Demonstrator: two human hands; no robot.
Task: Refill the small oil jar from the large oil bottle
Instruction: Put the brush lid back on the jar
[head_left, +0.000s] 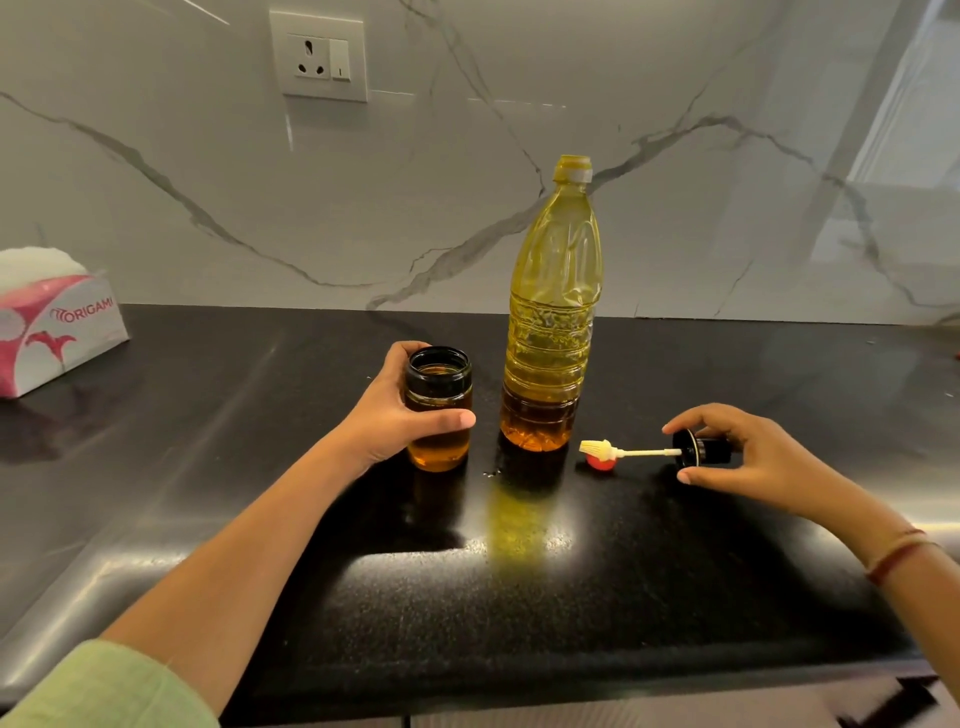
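I'm looking at a glossy black speckled countertop (649, 582) that runs the width of my view, with a broad patch of light glaring off it towards the front edge. Behind it rises a white marble wall (208, 156) crossed by grey veins, carrying a white socket plate (319, 56) with a switch, high on the left. A pink-and-white tissue box (57, 327) marked ORIGAMI sits on the counter at far left, and at upper right I see a bright, window-like pane (914, 104).
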